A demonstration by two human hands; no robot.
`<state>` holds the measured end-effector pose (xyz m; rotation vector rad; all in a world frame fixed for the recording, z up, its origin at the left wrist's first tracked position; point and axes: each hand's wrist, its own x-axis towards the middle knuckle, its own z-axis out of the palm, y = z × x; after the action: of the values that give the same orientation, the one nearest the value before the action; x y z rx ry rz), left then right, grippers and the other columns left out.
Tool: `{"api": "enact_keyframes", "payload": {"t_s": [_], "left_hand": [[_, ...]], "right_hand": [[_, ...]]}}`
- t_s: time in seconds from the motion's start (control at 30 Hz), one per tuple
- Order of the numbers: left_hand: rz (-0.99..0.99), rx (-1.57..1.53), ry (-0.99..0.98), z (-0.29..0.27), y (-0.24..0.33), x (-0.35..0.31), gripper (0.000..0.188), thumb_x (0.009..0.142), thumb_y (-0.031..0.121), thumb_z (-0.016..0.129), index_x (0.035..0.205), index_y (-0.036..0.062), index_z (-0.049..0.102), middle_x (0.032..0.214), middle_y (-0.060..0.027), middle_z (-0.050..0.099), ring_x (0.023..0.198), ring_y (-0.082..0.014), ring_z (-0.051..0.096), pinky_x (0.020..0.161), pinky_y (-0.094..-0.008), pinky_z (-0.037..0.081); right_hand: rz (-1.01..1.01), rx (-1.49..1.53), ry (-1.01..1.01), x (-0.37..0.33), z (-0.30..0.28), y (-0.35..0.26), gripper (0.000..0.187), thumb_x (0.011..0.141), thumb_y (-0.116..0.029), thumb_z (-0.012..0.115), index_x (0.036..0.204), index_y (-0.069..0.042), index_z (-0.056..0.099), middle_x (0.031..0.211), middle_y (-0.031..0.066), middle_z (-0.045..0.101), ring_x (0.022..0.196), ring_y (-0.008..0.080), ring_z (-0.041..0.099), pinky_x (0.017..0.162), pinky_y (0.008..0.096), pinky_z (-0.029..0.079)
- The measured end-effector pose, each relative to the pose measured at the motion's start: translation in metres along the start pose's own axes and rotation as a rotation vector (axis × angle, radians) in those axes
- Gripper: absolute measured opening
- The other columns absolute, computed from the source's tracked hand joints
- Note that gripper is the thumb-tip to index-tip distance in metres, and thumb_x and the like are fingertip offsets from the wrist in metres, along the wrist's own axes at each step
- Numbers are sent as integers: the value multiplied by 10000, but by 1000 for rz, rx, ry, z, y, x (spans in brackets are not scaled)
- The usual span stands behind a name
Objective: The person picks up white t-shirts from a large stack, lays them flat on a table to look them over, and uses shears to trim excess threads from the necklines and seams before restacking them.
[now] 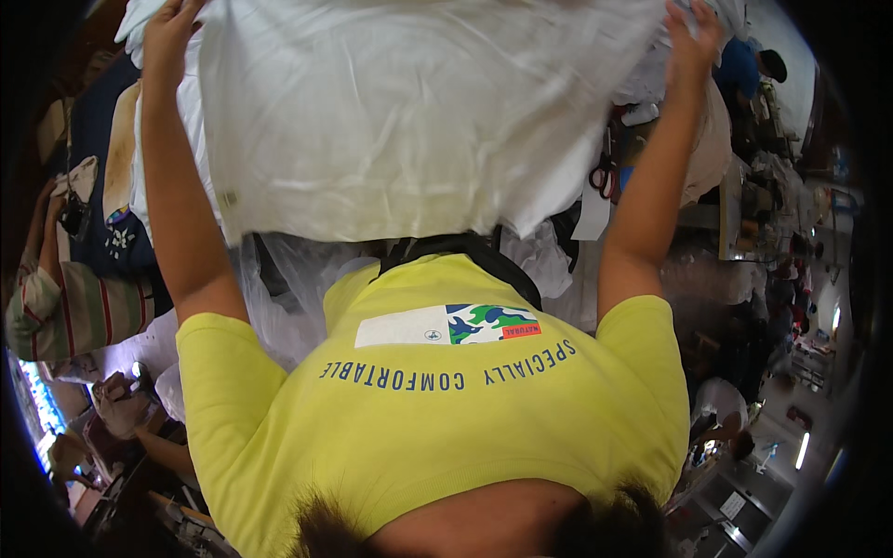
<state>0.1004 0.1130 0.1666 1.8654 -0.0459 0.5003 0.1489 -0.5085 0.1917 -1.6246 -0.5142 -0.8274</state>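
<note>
A large white piece of cloth (400, 112), probably a garment, is stretched between my hands. Its near edge hangs just in front of my body, and a small pale tag shows at its lower left side. My left hand (170, 37) grips it at the upper left corner, fingers bent over the fabric and partly cut off by the frame's top. At the upper right, my right hand (693, 37) has its fingers curled at the cloth's other side. Both arms reach forward. More white fabric lies beneath and beside the cloth.
Scissors (604, 175) with dark handles lie right of the cloth, near a white paper strip (593, 212). Clear plastic (288, 288) bunches by my waist. A person in a striped top (84, 312) is close on the left; other people and work tables fill the right side.
</note>
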Motion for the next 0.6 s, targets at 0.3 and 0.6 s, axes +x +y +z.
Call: {"api": "enact_keyframes", "payload": {"t_s": [0.3, 0.6], "left_hand": [[-125, 510, 138, 39, -120, -176, 472, 804, 290, 642, 1175, 18, 535, 1111, -211, 549, 1004, -300, 533, 865, -352, 422], [-674, 241, 243, 32, -133, -294, 511, 842, 354, 621, 1158, -5, 440, 872, -88, 564, 715, -125, 533, 614, -234, 429]], "right_hand": [[394, -500, -269, -222, 20, -7, 191, 858, -203, 601, 886, -15, 572, 788, 40, 589, 557, 123, 505, 574, 259, 434], [1211, -416, -202, -328, 29, -70, 303, 801, -295, 674, 874, -13, 590, 666, 20, 602, 537, 66, 529, 488, 202, 418]]}}
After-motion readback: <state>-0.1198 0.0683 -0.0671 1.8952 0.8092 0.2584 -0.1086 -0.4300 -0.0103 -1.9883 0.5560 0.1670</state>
